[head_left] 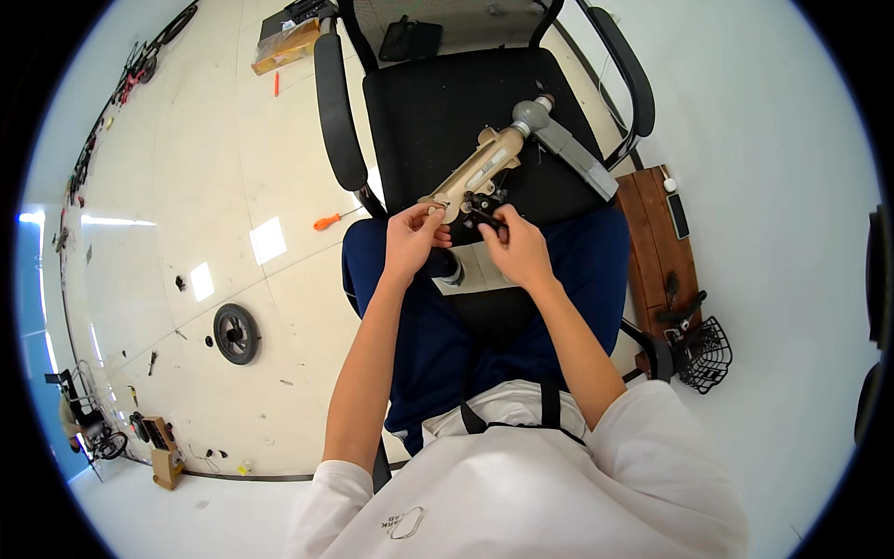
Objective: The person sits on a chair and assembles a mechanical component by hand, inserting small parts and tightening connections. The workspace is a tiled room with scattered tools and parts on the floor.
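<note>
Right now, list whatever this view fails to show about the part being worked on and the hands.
Head view only:
- Small black fitting: mostly covered by the right hand; kind unclear.
- Left hand fingertips: hidden against the beige frame piece.
- Underside of the grey arm: turned away on the black chair.
- Lap object: behind both wrists.

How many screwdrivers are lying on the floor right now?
2: an orange-handled screwdriver left of the office chair, and a small red one farther up near the cardboard box. Others may be hidden.
</note>
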Demonstrator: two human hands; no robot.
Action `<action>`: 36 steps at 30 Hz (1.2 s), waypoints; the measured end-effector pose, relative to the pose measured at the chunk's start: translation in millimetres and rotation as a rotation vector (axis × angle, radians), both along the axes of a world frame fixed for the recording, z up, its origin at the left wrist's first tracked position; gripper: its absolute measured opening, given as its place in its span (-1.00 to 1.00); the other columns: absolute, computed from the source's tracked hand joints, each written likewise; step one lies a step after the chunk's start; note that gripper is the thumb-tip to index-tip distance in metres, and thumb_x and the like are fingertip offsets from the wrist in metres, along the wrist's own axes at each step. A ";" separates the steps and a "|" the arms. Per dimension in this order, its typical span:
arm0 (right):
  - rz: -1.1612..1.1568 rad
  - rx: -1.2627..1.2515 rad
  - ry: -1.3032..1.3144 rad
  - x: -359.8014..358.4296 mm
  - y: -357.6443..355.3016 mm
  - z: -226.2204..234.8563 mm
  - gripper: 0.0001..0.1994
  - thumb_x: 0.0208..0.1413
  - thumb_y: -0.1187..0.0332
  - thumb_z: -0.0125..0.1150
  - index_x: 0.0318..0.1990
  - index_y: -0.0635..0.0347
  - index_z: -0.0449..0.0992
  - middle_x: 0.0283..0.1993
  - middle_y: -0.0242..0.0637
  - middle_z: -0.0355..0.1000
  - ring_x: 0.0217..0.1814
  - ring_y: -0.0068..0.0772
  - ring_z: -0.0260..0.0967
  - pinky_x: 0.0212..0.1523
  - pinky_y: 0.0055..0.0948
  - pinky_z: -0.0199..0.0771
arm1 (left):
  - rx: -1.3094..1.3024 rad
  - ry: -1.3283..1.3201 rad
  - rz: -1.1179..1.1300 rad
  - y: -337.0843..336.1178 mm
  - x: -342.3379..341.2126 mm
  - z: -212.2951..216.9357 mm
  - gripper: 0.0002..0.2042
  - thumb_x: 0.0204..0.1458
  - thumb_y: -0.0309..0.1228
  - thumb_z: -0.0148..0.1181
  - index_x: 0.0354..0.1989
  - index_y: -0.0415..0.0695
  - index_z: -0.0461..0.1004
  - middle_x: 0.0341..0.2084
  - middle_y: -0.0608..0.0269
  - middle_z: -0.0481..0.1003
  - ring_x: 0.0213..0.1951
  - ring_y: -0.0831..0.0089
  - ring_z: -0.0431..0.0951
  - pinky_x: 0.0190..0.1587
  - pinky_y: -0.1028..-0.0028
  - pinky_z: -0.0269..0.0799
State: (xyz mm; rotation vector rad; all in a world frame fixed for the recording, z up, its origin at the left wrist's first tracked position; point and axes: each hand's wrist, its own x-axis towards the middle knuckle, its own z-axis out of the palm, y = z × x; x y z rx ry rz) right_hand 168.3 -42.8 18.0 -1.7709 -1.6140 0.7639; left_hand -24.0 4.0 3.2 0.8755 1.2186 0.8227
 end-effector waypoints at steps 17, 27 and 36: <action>-0.783 -0.434 1.911 23.3 -14.0 -59.4 -0.78 0.25 0.28 0.21 -0.24 0.29 0.48 -0.43 -0.37 0.37 -0.45 -0.56 0.34 -0.26 -0.53 0.55 | 0.811 1.132 -0.469 18.5 33.4 19.5 -0.28 -0.28 -0.48 0.31 0.20 -0.19 0.25 -0.13 0.03 0.42 -0.06 0.09 0.47 -0.03 0.26 0.43; -1.220 -0.273 1.779 4.7 34.6 -11.1 -0.75 0.35 0.38 -0.34 -0.43 0.17 0.14 -0.51 -0.24 0.17 -0.48 -0.28 0.21 -0.06 -0.14 0.47 | 0.836 1.244 -0.472 25.0 47.0 -0.2 -0.45 -0.33 -0.53 0.27 -0.02 -0.20 0.32 -0.34 0.16 0.50 -0.23 0.14 0.50 -0.20 0.26 0.44; -1.077 -0.134 1.489 -0.6 55.2 -29.8 -0.85 0.18 0.47 -0.12 -0.43 0.21 0.12 -0.63 -0.37 -0.02 -0.65 -0.44 -0.02 -0.40 -0.27 0.43 | 0.767 1.171 -0.419 21.7 51.8 -6.3 -0.52 -0.33 -0.53 0.24 -0.11 -0.18 0.30 -0.33 0.11 0.49 -0.24 0.08 0.48 -0.18 0.21 0.45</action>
